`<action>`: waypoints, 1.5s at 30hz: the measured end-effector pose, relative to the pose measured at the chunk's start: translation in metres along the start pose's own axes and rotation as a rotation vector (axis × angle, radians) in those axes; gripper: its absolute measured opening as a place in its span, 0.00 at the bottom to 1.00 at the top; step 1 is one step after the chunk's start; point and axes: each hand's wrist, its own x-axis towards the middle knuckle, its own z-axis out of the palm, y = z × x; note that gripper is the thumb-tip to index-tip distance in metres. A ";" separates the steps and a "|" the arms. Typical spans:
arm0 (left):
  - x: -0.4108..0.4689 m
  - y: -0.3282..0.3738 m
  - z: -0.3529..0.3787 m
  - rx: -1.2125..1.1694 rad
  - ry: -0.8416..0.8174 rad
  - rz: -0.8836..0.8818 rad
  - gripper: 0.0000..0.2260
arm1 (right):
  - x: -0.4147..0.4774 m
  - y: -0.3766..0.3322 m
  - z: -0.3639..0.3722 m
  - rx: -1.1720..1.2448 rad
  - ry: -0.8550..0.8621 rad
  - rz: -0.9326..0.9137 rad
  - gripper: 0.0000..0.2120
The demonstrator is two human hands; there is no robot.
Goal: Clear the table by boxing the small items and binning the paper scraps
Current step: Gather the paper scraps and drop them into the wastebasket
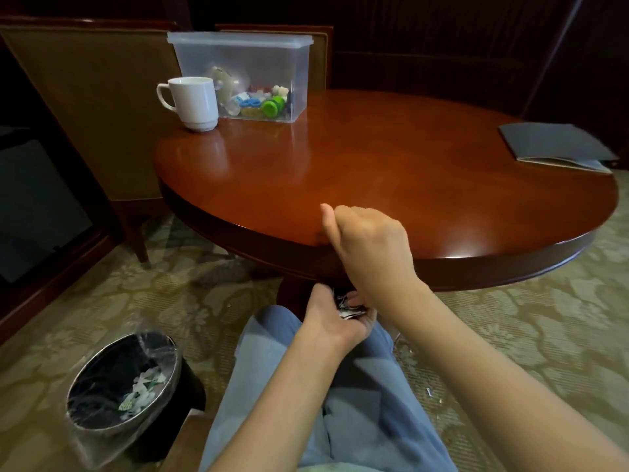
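Head view: paper scraps (pixel 348 310) cupped in left grip (pixel 329 316), beneath right grip (pixel 371 247).

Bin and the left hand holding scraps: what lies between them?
Head view: only patterned carpet and the person's jeans-clad knee lie between bin and left hand.

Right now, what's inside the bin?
The bin, lined with a clear liner, holds a small heap of white and green paper scraps. Its dark inside shows nothing else; whatever lies under the scraps is covered.
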 end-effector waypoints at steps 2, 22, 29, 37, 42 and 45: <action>-0.005 -0.001 0.002 -0.009 -0.012 -0.017 0.19 | 0.007 -0.001 -0.003 -0.021 -0.089 0.032 0.19; 0.014 -0.018 -0.002 -0.304 -0.048 -0.229 0.07 | 0.055 0.062 -0.008 1.153 -0.471 1.392 0.22; 0.016 -0.033 -0.001 -0.133 -0.137 -0.394 0.14 | 0.044 0.059 -0.027 1.424 -0.235 1.548 0.23; 0.014 -0.029 0.008 -0.092 -0.095 -0.254 0.11 | 0.053 0.037 -0.020 1.364 -0.381 1.332 0.22; 0.014 -0.022 0.008 0.011 -0.143 -0.197 0.11 | 0.050 0.022 -0.018 1.406 -0.584 1.229 0.23; 0.012 -0.022 0.007 -0.001 -0.173 -0.204 0.11 | 0.047 0.020 -0.024 1.465 -0.629 1.184 0.23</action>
